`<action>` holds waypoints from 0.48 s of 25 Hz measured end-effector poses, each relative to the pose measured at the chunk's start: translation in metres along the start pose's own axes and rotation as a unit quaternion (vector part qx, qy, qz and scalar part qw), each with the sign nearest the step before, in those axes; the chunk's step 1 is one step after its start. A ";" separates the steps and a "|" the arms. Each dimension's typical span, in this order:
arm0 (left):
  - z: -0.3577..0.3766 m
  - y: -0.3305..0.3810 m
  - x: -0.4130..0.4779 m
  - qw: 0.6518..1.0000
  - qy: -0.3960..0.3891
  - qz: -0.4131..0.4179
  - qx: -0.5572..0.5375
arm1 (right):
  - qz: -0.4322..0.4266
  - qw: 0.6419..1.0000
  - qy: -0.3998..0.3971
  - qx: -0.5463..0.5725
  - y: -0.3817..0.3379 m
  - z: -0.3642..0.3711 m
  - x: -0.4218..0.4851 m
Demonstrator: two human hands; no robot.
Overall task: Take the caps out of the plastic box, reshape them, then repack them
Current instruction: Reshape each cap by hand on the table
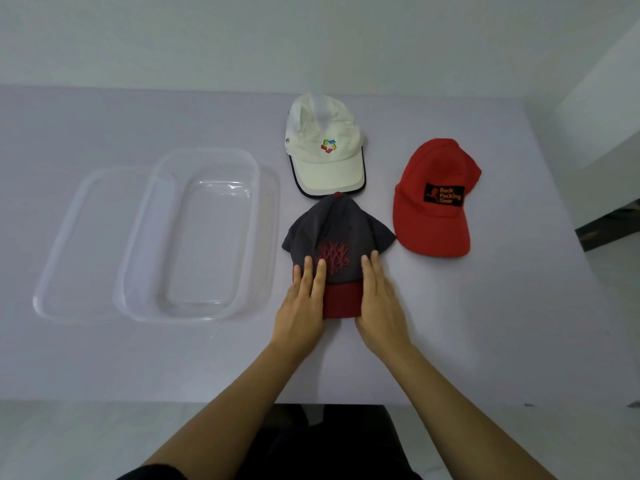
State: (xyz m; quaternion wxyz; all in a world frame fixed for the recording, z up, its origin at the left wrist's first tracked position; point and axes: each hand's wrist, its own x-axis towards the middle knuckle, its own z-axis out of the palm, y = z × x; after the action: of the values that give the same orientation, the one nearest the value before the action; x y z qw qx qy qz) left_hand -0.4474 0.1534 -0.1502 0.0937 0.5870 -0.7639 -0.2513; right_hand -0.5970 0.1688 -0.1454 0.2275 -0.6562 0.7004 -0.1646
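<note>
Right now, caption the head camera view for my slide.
Left hand and right hand rest on the grey cap; white cap, red cap, empty plastic box nearby.

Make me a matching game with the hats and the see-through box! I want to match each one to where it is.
Things:
1. white cap
2. red cap
3. grey cap
4. plastic box

Places:
a. on the left side of the table, with nothing inside
b. under the left hand and the right hand
c. farthest to the right
d. at the back, farthest from the person

Pairs: 1-d, 2-c, 3-b, 4-a.
</note>
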 end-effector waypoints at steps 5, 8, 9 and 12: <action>-0.013 -0.014 0.003 0.985 0.007 0.005 -0.170 | -0.032 0.987 -0.058 0.146 0.000 -0.004 0.002; -0.016 0.004 0.000 0.955 0.006 -0.031 -0.295 | -0.001 0.958 -0.082 0.273 -0.016 -0.006 0.000; -0.017 0.008 -0.001 0.945 0.005 -0.045 -0.323 | 0.003 0.953 -0.082 0.290 -0.019 -0.007 0.000; -0.020 0.008 -0.002 0.943 0.018 -0.040 -0.331 | -0.013 0.963 -0.068 0.261 -0.016 -0.010 0.003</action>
State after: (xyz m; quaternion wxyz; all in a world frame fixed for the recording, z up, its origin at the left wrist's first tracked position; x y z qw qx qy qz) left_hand -0.4446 0.1508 -0.1290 0.2861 0.5573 -0.6120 -0.4827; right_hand -0.5888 0.1642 -0.1284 0.4357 -0.5924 0.6076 -0.2999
